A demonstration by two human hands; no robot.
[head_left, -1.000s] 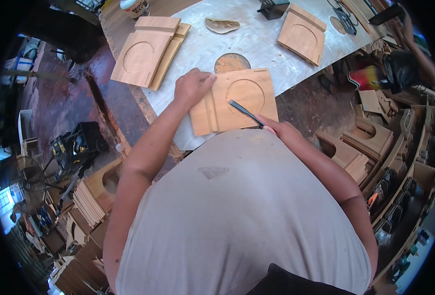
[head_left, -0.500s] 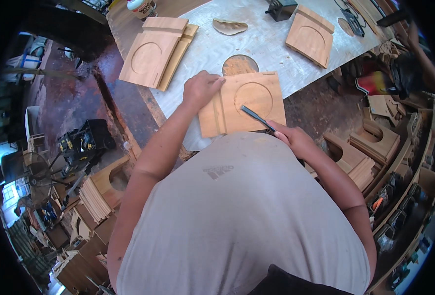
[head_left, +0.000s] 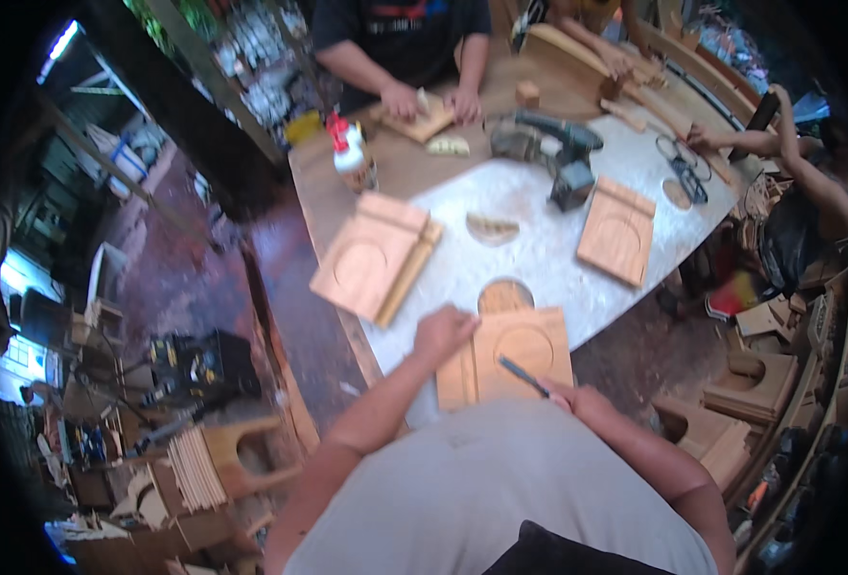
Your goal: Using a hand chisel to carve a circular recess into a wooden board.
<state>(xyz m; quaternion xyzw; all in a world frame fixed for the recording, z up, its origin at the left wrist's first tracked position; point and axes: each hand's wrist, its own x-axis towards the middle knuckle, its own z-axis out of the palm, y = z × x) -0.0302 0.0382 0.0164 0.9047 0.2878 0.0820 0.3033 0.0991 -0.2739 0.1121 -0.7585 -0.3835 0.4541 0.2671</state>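
Observation:
A flat wooden board (head_left: 481, 377) with a round recess and a straight groove lies against my body at the near edge of the worktable. My left hand (head_left: 446, 333) grips its upper left edge, fingers closed over it. In my right hand (head_left: 587, 404), at the lower right, is a chisel (head_left: 520, 374). Its blade points up and left, over the recess's lower left part. Whether the tip touches the wood is too blurred to tell. Farther left, similar grooved boards (head_left: 361, 251) lie stacked, and another such board (head_left: 617, 233) lies at the right.
On the metal-topped table (head_left: 433, 278) are a curved wooden offcut (head_left: 493, 228), a dark green power tool (head_left: 563, 158) and a white bottle with a red cap (head_left: 352, 158). Across it, a person's hands (head_left: 424, 103) work a wooden piece. Others work at the right. Cut boards (head_left: 721, 431) stand low right.
The view has tilted upward, bringing the far side of the table and other people into sight. My hands keep nearly the same hold on the board and chisel.

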